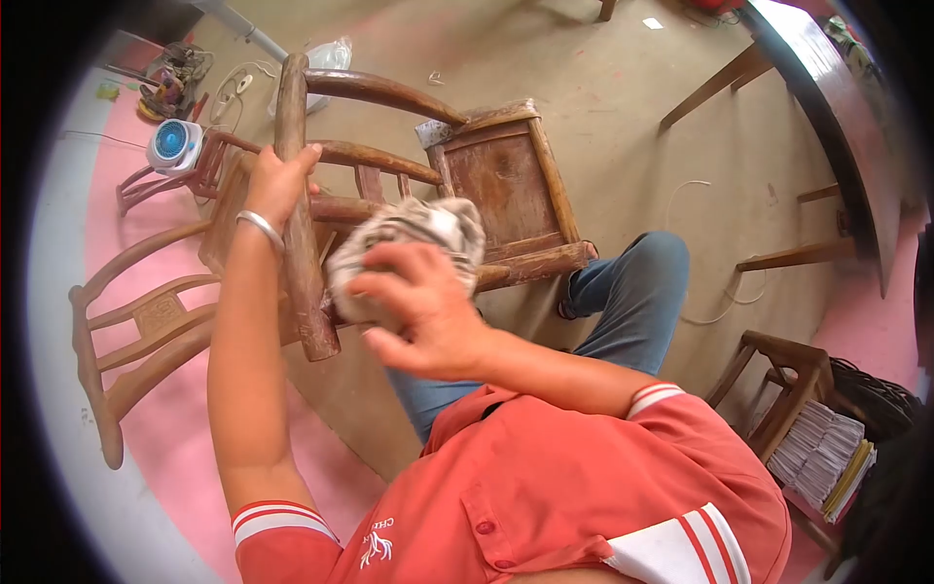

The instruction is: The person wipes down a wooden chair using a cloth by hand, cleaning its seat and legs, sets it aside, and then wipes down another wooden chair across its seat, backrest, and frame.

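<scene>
— Wooden chair (506, 185) first: where, and how placed?

— Right in front of the body, tilted over, top rail (295, 219) nearest the left arm, seat panel farther out, close to the bent knee (632, 292).

— Anything on the wood?

— A striped cloth (433, 219), bunched up over the chair back, near the lower end of the top rail. Actual contact hidden underneath.

— And the hands?

— Left hand (277, 185) wrapped firmly round the top rail, with a bracelet (260, 230) at the wrist. Right hand (428, 316) over the cloth, blurred, fingers bent and spread; impossible to tell whether gripping or merely pressing.

— Any advice for good rubbing?

— Probably best to press with flat fingers and follow the length of each rail. Worth folding a corner into the joints too, and turning to a fresh face once dirty. Keep the left hold tight against rocking, but out of the cloth's path. Watch for snags on rough wood.

— Farther out?

— To the left, a paler chair (159, 314) and a small fan (172, 144); beyond the top rail, a plastic bag (331, 58); to the right, a table (793, 29) and stacked papers (815, 448).
</scene>
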Motion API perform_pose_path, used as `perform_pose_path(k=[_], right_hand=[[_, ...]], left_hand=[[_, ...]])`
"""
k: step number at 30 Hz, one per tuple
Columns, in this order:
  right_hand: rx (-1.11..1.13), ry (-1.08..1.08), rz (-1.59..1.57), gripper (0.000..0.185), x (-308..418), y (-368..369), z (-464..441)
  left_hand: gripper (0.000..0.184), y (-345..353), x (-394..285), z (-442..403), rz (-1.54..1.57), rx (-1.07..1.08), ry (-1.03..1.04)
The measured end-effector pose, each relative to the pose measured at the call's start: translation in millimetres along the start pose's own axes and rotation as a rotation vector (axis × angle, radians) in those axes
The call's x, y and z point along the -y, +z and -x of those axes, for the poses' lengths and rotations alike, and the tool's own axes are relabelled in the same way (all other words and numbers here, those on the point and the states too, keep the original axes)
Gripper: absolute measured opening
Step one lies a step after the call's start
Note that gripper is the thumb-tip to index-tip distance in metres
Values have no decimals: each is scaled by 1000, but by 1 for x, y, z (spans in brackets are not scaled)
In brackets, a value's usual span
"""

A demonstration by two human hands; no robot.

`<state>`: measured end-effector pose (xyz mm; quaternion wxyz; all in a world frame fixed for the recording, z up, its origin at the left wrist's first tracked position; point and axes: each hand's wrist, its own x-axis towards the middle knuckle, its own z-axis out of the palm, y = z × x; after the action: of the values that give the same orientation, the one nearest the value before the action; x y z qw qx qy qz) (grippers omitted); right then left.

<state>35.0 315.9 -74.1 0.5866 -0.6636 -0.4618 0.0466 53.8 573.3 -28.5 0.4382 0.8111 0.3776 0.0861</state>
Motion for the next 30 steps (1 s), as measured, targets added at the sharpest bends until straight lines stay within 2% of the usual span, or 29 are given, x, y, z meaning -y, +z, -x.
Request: perform_pose_path(k=[2, 4, 6, 10, 13, 14, 16, 18, 20, 21, 23, 24, 26, 27, 28, 30], right_hand=[[30, -72, 107, 48, 9, 18, -1], [-59, -169, 252, 54, -29, 41, 21], [-37, 18, 238, 49, -68, 31, 39], [62, 208, 573, 36, -183, -7, 133], [197, 49, 628, 36, -197, -30, 134], [267, 93, 665, 35, -205, -38, 129], [271, 198, 735, 34, -226, -67, 110], [170, 414, 861, 35, -270, -98, 100], [193, 757, 1032, 45, -308, -128, 86], [187, 754, 1028, 45, -312, -123, 85], [88, 832, 827, 60, -323, -114, 78], [190, 884, 848, 66, -301, -100, 70], [298, 744, 1074, 61, -250, -87, 66], [279, 667, 1067, 50, -247, -88, 68], [275, 667, 1056, 50, -251, -84, 68], [446, 442, 987, 36, -258, -76, 70]], left_hand=[[45, 0, 1, -2, -2, 0, 0], [44, -1, 2, -3, -2, 0, 6], [44, -3, 5, 0, 1, -3, -3], [41, -2, 3, 0, 17, 26, -10], [38, 3, -2, 3, 49, -31, -10], [38, 1, 1, 4, 45, -33, -12], [38, 0, 0, 1, 45, 5, -4], [39, 1, 1, 0, 37, 0, -1], [38, 3, -4, 4, 60, -26, -10], [38, 3, -6, 7, 75, -21, -13], [38, 1, 0, -2, 74, -6, 2], [38, 0, 4, -3, 74, 19, 0], [38, 1, 1, 0, 59, 30, -8], [39, 1, 1, 0, 66, 22, -8], [39, 1, -1, 1, 71, 15, -6], [39, 0, -3, 3, 66, 13, -2]])
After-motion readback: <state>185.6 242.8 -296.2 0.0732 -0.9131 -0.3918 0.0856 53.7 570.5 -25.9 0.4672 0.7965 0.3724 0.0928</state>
